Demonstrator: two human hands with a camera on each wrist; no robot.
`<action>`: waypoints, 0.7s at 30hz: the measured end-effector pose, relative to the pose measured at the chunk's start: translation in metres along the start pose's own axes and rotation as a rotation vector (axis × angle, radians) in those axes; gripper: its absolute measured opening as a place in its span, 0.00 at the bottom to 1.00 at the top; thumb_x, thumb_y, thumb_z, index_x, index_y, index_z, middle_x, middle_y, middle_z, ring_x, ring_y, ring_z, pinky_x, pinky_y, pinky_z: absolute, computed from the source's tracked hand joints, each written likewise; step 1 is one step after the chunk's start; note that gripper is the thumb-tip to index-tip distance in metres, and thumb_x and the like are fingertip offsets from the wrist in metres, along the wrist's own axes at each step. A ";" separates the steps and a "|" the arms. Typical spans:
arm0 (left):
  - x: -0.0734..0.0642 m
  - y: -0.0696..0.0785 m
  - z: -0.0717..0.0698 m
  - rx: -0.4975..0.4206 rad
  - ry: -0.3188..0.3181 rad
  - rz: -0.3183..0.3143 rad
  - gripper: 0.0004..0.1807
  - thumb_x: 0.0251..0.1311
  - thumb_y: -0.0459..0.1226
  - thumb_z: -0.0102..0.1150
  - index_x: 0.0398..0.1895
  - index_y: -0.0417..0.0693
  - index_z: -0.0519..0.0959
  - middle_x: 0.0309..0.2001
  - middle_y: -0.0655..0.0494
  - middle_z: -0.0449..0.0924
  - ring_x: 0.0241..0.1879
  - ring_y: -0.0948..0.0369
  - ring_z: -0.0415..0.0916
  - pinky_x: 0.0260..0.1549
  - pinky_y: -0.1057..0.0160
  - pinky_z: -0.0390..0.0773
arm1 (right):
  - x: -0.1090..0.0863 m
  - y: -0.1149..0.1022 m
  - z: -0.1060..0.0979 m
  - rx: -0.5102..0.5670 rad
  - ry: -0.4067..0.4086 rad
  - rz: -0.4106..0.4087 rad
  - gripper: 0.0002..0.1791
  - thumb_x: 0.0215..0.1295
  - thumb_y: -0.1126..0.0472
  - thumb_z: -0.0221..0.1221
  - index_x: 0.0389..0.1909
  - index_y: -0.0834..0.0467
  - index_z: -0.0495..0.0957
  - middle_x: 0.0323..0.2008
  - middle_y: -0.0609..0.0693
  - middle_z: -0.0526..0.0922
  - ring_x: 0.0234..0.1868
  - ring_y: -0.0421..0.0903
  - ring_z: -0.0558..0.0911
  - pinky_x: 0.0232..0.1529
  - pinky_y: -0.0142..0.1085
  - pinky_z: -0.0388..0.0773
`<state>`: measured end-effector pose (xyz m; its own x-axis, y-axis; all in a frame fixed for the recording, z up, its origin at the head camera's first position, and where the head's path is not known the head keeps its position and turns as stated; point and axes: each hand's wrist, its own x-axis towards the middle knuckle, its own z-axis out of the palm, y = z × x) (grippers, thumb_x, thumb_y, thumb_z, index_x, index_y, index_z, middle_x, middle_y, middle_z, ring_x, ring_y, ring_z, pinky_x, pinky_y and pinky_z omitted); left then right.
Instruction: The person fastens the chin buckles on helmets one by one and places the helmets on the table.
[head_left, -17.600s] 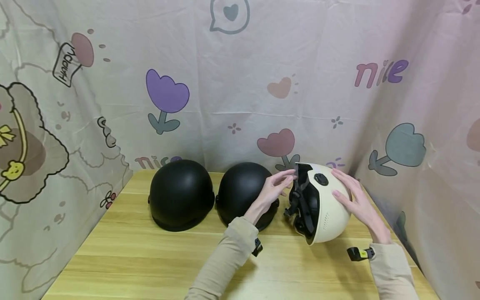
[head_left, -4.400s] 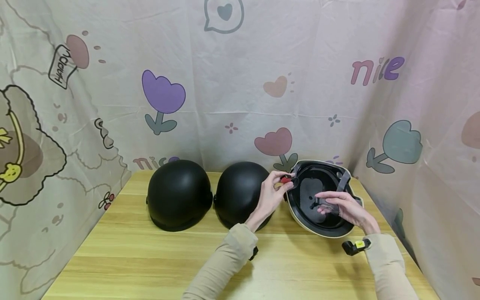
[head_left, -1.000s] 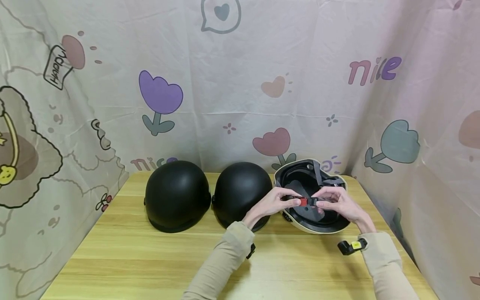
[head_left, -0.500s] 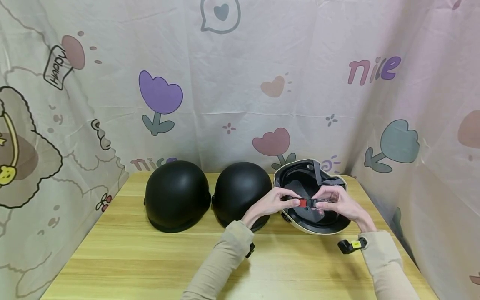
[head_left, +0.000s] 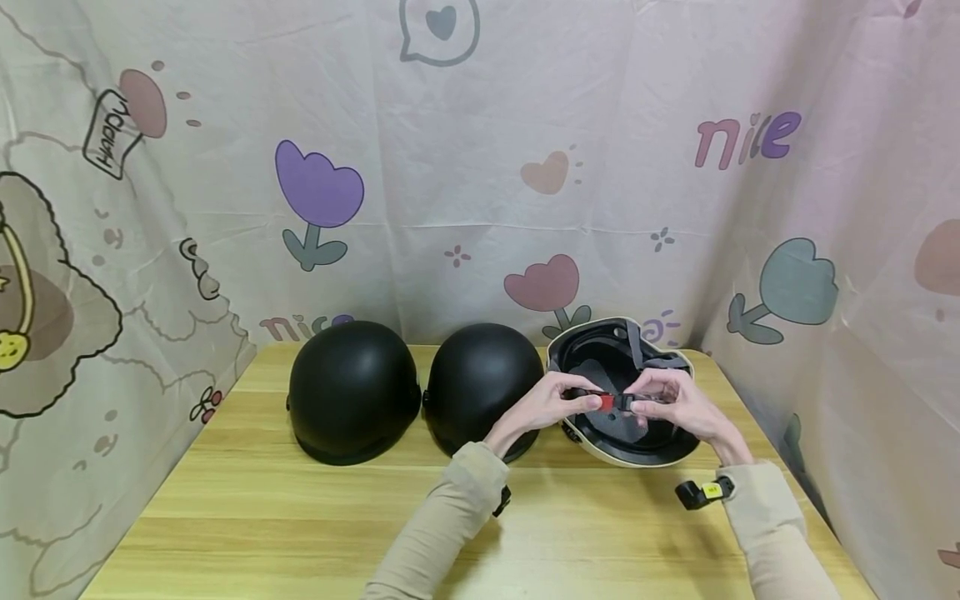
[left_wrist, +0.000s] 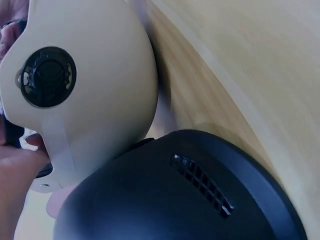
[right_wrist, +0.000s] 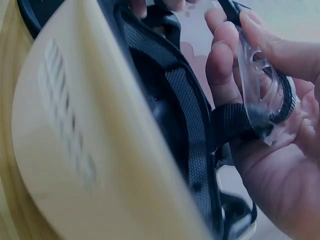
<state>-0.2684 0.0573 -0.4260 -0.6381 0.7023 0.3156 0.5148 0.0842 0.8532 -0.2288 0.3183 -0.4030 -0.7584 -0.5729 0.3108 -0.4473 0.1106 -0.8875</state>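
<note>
A cream helmet (head_left: 600, 451) lies at the right with its hollow side up, showing black padding and grey straps. Over it, my left hand (head_left: 546, 404) pinches the red half of the chin strap buckle (head_left: 607, 402). My right hand (head_left: 681, 405) pinches the black half (head_left: 624, 403), and the two halves meet end to end. In the right wrist view, a clear plastic chin piece (right_wrist: 256, 87) on the black strap (right_wrist: 230, 120) lies between thumb and fingers of that hand. The left wrist view shows the cream shell with a round black knob (left_wrist: 49, 76).
Two black helmets (head_left: 354, 396) (head_left: 480, 379) stand dome up in a row left of the cream one, the nearer one close beside it. All rest on a wooden table (head_left: 300, 533). A printed curtain (head_left: 450, 167) hangs behind and at both sides.
The cream helmet has been turned from its side to hollow side up. Since 4.4 s ago the hands have brought the buckle halves together; over the last second they have hardly moved.
</note>
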 end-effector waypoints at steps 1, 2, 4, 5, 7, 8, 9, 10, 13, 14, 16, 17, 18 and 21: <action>0.000 0.000 0.000 -0.007 -0.005 0.004 0.12 0.68 0.35 0.62 0.50 0.40 0.86 0.41 0.43 0.86 0.33 0.72 0.71 0.35 0.74 0.74 | 0.001 -0.001 0.001 0.008 0.001 0.001 0.10 0.64 0.79 0.57 0.41 0.66 0.81 0.25 0.48 0.87 0.23 0.47 0.83 0.28 0.35 0.81; 0.001 0.001 0.000 -0.011 -0.008 0.007 0.12 0.68 0.35 0.62 0.50 0.40 0.85 0.41 0.43 0.86 0.33 0.72 0.71 0.35 0.74 0.74 | 0.002 -0.002 0.002 0.014 0.000 0.005 0.10 0.64 0.79 0.57 0.42 0.66 0.81 0.25 0.48 0.87 0.23 0.46 0.84 0.28 0.35 0.81; 0.000 0.002 -0.001 -0.008 -0.014 0.008 0.12 0.68 0.35 0.62 0.51 0.41 0.85 0.41 0.44 0.86 0.33 0.72 0.71 0.35 0.74 0.73 | 0.005 -0.003 0.004 0.010 -0.004 0.017 0.10 0.64 0.78 0.58 0.42 0.64 0.82 0.26 0.49 0.87 0.24 0.46 0.84 0.29 0.34 0.81; 0.000 0.002 -0.001 -0.006 -0.014 0.005 0.12 0.68 0.35 0.61 0.51 0.41 0.85 0.40 0.45 0.86 0.33 0.72 0.70 0.35 0.74 0.73 | 0.007 -0.004 0.004 0.003 -0.005 0.027 0.10 0.64 0.78 0.58 0.41 0.63 0.82 0.26 0.49 0.87 0.24 0.46 0.85 0.29 0.33 0.81; -0.001 0.001 -0.002 0.002 -0.008 -0.009 0.12 0.68 0.35 0.61 0.51 0.41 0.85 0.39 0.46 0.85 0.32 0.72 0.70 0.34 0.74 0.72 | 0.008 -0.004 0.005 -0.011 -0.001 0.036 0.10 0.64 0.77 0.59 0.41 0.63 0.82 0.25 0.49 0.87 0.24 0.47 0.85 0.28 0.31 0.79; -0.001 0.001 -0.002 0.007 -0.010 -0.017 0.12 0.68 0.35 0.61 0.51 0.41 0.85 0.38 0.47 0.85 0.31 0.72 0.70 0.33 0.74 0.72 | 0.008 -0.003 0.005 -0.011 -0.009 0.035 0.09 0.64 0.77 0.58 0.41 0.64 0.81 0.25 0.50 0.87 0.24 0.47 0.84 0.28 0.31 0.79; -0.001 0.001 -0.003 0.012 -0.013 -0.023 0.12 0.69 0.36 0.61 0.51 0.41 0.85 0.37 0.47 0.84 0.30 0.72 0.69 0.32 0.74 0.71 | 0.008 -0.002 0.005 -0.011 -0.015 0.035 0.09 0.65 0.78 0.58 0.41 0.65 0.80 0.25 0.50 0.87 0.24 0.47 0.84 0.28 0.32 0.80; -0.001 0.000 -0.003 0.014 -0.018 -0.028 0.12 0.69 0.36 0.61 0.52 0.41 0.85 0.36 0.47 0.83 0.30 0.72 0.69 0.31 0.74 0.71 | 0.008 -0.002 0.004 -0.005 -0.018 0.042 0.08 0.65 0.77 0.58 0.41 0.65 0.80 0.25 0.50 0.87 0.24 0.48 0.84 0.28 0.32 0.80; 0.000 0.000 -0.003 0.007 -0.040 -0.043 0.13 0.71 0.37 0.59 0.53 0.41 0.84 0.36 0.40 0.83 0.30 0.71 0.71 0.31 0.74 0.71 | 0.006 0.001 0.003 0.002 -0.010 0.061 0.07 0.66 0.77 0.57 0.42 0.67 0.78 0.26 0.49 0.87 0.25 0.46 0.84 0.29 0.34 0.81; 0.000 0.000 -0.002 0.006 -0.047 -0.046 0.14 0.72 0.37 0.57 0.54 0.40 0.83 0.36 0.38 0.82 0.30 0.70 0.71 0.32 0.74 0.71 | 0.005 0.001 0.002 -0.002 -0.005 0.067 0.07 0.67 0.76 0.57 0.43 0.68 0.77 0.27 0.48 0.87 0.25 0.45 0.84 0.29 0.35 0.82; 0.000 0.000 -0.001 0.018 -0.055 -0.049 0.15 0.73 0.37 0.55 0.56 0.40 0.82 0.39 0.36 0.83 0.34 0.66 0.74 0.35 0.73 0.73 | 0.003 0.002 0.002 -0.031 0.022 0.084 0.07 0.67 0.75 0.58 0.45 0.69 0.77 0.29 0.46 0.88 0.27 0.43 0.84 0.31 0.34 0.83; 0.000 0.000 0.000 0.041 -0.054 -0.050 0.15 0.74 0.38 0.54 0.57 0.41 0.81 0.43 0.37 0.83 0.37 0.64 0.75 0.39 0.73 0.74 | 0.002 0.003 0.001 -0.060 0.039 0.085 0.08 0.67 0.75 0.59 0.45 0.69 0.77 0.31 0.44 0.88 0.28 0.41 0.85 0.32 0.34 0.83; 0.000 -0.001 0.001 0.072 -0.049 -0.046 0.16 0.75 0.39 0.53 0.59 0.43 0.80 0.46 0.40 0.84 0.41 0.63 0.75 0.44 0.72 0.74 | 0.001 0.004 0.001 -0.094 0.060 0.083 0.08 0.66 0.74 0.60 0.46 0.69 0.77 0.33 0.42 0.88 0.30 0.39 0.84 0.33 0.33 0.83; -0.001 -0.002 0.004 0.162 -0.023 -0.032 0.20 0.74 0.41 0.54 0.65 0.48 0.76 0.59 0.48 0.79 0.56 0.59 0.71 0.59 0.66 0.72 | -0.001 0.007 -0.001 -0.213 0.122 0.065 0.09 0.64 0.73 0.63 0.45 0.67 0.79 0.35 0.40 0.86 0.34 0.33 0.83 0.35 0.28 0.81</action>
<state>-0.2660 0.0593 -0.4299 -0.6433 0.7132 0.2782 0.5811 0.2184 0.7840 -0.2314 0.3205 -0.4097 -0.8346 -0.4583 0.3056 -0.4759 0.3204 -0.8191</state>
